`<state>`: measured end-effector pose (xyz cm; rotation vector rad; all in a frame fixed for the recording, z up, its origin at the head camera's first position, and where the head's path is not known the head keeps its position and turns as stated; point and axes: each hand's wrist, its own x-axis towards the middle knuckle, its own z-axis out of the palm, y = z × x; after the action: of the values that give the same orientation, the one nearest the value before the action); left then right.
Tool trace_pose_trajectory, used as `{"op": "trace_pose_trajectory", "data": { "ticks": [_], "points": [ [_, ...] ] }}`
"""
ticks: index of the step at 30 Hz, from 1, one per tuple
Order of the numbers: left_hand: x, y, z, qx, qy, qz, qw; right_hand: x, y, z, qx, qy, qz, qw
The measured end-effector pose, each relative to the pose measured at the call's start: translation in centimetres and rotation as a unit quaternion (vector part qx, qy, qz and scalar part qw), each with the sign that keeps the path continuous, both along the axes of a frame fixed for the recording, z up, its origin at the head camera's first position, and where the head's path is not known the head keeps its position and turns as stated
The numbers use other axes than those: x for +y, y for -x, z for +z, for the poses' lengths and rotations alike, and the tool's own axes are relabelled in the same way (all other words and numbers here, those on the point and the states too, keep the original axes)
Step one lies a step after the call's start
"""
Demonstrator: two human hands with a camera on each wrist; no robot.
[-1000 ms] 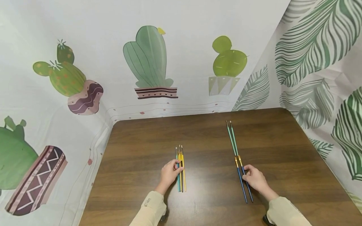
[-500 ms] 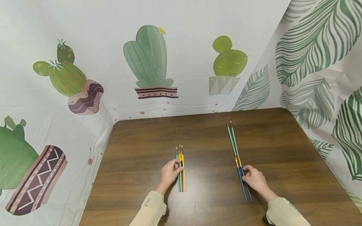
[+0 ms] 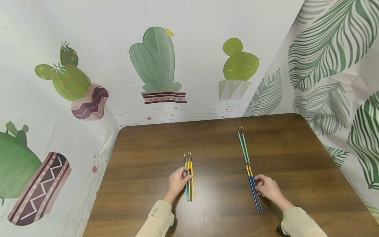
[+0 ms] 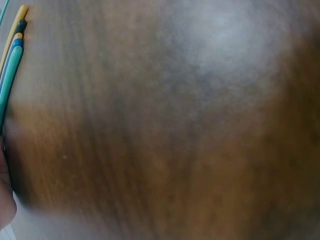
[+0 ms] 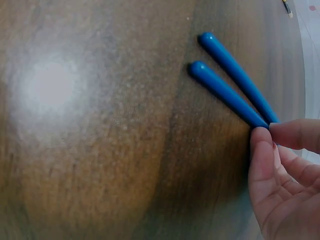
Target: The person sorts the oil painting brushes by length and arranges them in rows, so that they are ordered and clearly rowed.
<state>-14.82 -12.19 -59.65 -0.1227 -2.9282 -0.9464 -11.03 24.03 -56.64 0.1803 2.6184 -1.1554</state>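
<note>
On the left of the table, several paintbrushes [image 3: 193, 191] lie side by side, with teal, blue, yellow and dark handles. My left hand [image 3: 177, 181] holds this row at its middle, thumb and fingertips over the handles. In the left wrist view their handle ends [image 4: 12, 62] show at the left edge; most of the hand is out of frame. At the right, my right hand [image 3: 268, 187] pinches one blue paintbrush [image 5: 227, 95] between thumb and finger. A second blue paintbrush [image 3: 253, 192] lies just left of it, their bristle ends close and handle ends slightly apart.
Two mint-green paintbrushes [image 3: 243, 144] lie beyond the blue ones, their handle ends meeting the blue brushes' bristle tips. The brown wooden table [image 3: 142, 141] backs onto a hanging cloth [image 3: 201, 65] printed with cacti and leaves.
My right hand has shifted the right blue paintbrush slightly left, narrowing the gap to the other blue one. The left hand and its row of brushes have stayed in place.
</note>
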Motion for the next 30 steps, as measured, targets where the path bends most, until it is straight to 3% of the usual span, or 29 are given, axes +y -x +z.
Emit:
{"op": "trace_pose_trajectory", "data": {
  "ticks": [19, 30],
  "points": [
    [0.11, -0.08, 0.19, -0.007, -0.005, 0.007, 0.9999, -0.17, -0.23, -0.10, 0.003, 0.007, -0.004, 1.000],
    [0.12, 0.06, 0.08, 0.010, -0.007, -0.002, 0.9999, -0.15, -0.26, 0.03, -0.009, 0.015, -0.009, 1.000]
  ]
}}
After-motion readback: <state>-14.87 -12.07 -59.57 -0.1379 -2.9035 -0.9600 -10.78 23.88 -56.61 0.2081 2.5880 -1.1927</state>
